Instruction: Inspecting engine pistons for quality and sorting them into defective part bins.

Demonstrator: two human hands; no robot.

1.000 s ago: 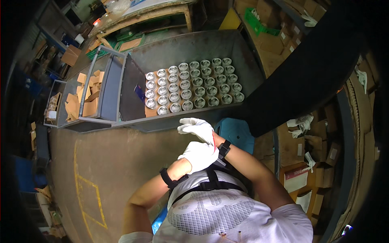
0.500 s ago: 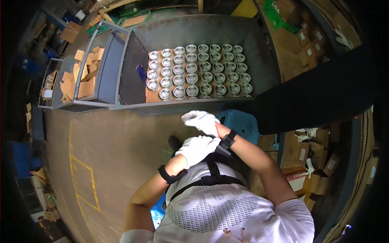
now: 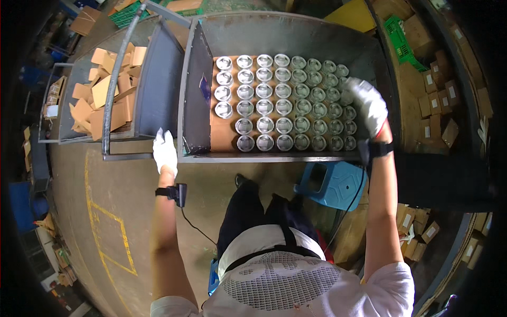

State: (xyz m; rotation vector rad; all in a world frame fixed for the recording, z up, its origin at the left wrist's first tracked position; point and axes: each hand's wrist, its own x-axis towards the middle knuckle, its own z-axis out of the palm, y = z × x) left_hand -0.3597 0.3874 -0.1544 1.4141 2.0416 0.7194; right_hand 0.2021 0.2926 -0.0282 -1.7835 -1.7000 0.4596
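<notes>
My left hand (image 3: 165, 152), in a white glove, is at the cart's near edge, beside the bent metal rail (image 3: 107, 113). Its fingers are stretched out with nothing in them; whether they touch the rail I cannot tell. Over the right end of the grey metal bin (image 3: 274, 157), my right hand (image 3: 372, 108), also gloved in white, reaches above the last column of parts. Motion smears its fingers. Rows of round silver metal parts (image 3: 284, 107), piston-like with a bar across each, stand on a brown cardboard sheet (image 3: 222, 138) in the bin.
A second cart section (image 3: 158, 90) at left holds cardboard pieces (image 3: 103, 92). Below the bin stands a blue plastic stool (image 3: 338, 185). Cardboard boxes (image 3: 441, 95) and a green crate (image 3: 404, 45) line the right side. Yellow lines (image 3: 108, 214) mark the floor.
My hands were together in front of my body, right wrist near the left fingers. They have moved apart: left out to the cart's edge, right over the bin's right end. The bin appears closer.
</notes>
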